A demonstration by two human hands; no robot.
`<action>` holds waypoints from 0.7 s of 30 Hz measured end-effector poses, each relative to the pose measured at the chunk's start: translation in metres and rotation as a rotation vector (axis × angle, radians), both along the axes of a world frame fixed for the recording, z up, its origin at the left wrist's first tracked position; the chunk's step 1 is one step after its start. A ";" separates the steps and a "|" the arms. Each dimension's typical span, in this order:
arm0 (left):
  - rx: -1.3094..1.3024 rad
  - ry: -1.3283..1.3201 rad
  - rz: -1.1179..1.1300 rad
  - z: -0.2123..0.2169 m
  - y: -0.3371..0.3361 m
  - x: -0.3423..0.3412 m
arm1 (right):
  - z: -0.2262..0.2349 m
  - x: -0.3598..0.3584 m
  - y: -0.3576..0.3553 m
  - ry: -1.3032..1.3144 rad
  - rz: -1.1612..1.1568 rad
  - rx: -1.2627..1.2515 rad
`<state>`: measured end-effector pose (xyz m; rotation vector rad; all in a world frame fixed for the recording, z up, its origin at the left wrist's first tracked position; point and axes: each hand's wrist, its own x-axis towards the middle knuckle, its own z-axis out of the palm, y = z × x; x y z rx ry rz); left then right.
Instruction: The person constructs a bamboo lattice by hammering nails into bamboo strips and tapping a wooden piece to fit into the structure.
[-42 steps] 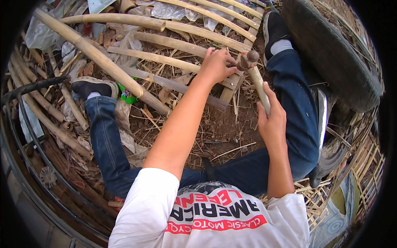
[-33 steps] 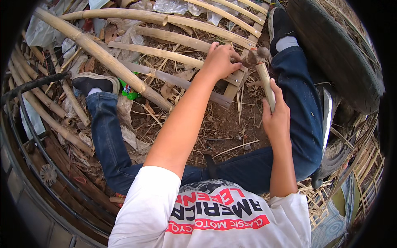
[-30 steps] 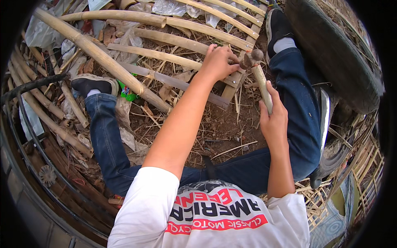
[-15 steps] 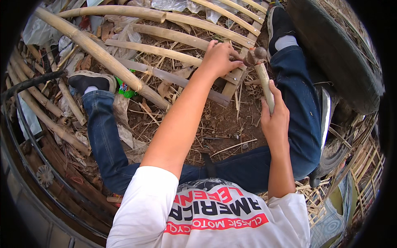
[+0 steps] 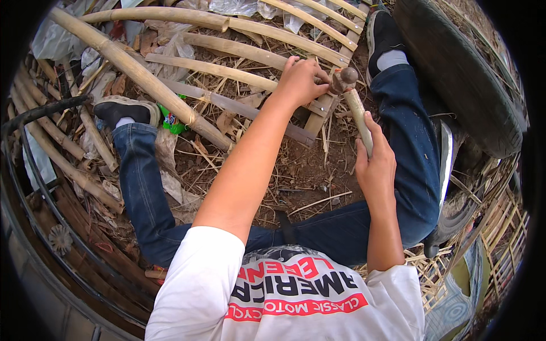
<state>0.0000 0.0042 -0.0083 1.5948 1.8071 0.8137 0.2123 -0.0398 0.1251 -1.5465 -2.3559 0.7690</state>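
Observation:
My left hand (image 5: 302, 80) is closed round the right end of a split bamboo slat (image 5: 242, 50), where the slat crosses a flat bamboo crosspiece (image 5: 316, 122). Whether a nail is pinched there too is hidden by the fingers. Gripped low on its pale handle, a hammer (image 5: 358, 108) is in my right hand (image 5: 376, 158). Its rounded, rusty head is right beside my left fingertips, over the crosspiece. More slats lie side by side across the same crosspiece, several with nail heads showing (image 5: 342, 61).
A thick bamboo pole (image 5: 136, 74) lies slantwise at left. My legs are spread around the work, with a dark tyre (image 5: 463, 74) on the right. A curved blade (image 5: 447, 156) stands beside my right knee. A black metal frame (image 5: 42, 113) is at far left; straw and plastic litter the soil.
The hammer head has shifted slightly left, closer to my left fingers, and my right hand has moved a little left with it. My left hand stays on the slat.

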 end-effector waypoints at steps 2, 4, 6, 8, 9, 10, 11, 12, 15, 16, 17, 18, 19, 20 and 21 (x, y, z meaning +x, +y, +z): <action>0.010 0.013 -0.025 -0.007 -0.002 -0.002 | 0.005 -0.005 -0.001 0.035 -0.012 -0.014; 0.017 -0.001 -0.016 -0.003 -0.003 0.001 | 0.012 -0.004 0.001 0.111 -0.023 0.049; 0.012 -0.010 -0.022 -0.001 -0.003 0.000 | 0.017 -0.005 0.005 0.185 -0.037 0.132; 0.008 -0.009 -0.021 0.001 -0.004 -0.002 | 0.013 -0.006 0.008 0.199 -0.027 0.192; 0.010 -0.013 -0.025 0.002 -0.003 -0.001 | 0.006 -0.004 0.010 0.168 -0.003 0.236; -0.003 0.002 -0.014 0.002 -0.004 0.000 | 0.003 -0.002 0.009 0.045 -0.004 0.129; -0.016 0.018 -0.002 0.003 -0.004 0.000 | -0.002 0.000 0.007 -0.077 -0.005 0.021; -0.021 0.033 0.010 0.004 -0.002 0.001 | -0.010 0.000 0.008 0.049 -0.019 0.012; -0.008 -0.001 0.013 0.004 -0.002 -0.001 | -0.005 0.001 0.007 0.014 0.004 0.030; -0.012 0.005 0.006 0.003 -0.004 -0.002 | 0.000 -0.003 0.007 0.014 -0.010 0.014; -0.017 0.012 0.000 0.002 -0.005 -0.001 | 0.004 -0.004 0.006 0.041 -0.032 0.024; -0.028 0.017 -0.004 0.002 -0.006 0.000 | 0.008 -0.003 0.003 0.067 -0.053 0.027; -0.019 0.007 -0.007 0.002 -0.006 0.000 | 0.011 -0.004 0.002 0.093 -0.074 0.030; -0.011 -0.004 -0.009 0.002 -0.004 0.000 | 0.012 -0.004 0.004 0.149 -0.059 0.102; -0.001 -0.018 -0.018 0.001 -0.002 0.001 | 0.009 -0.002 0.006 0.199 -0.026 0.194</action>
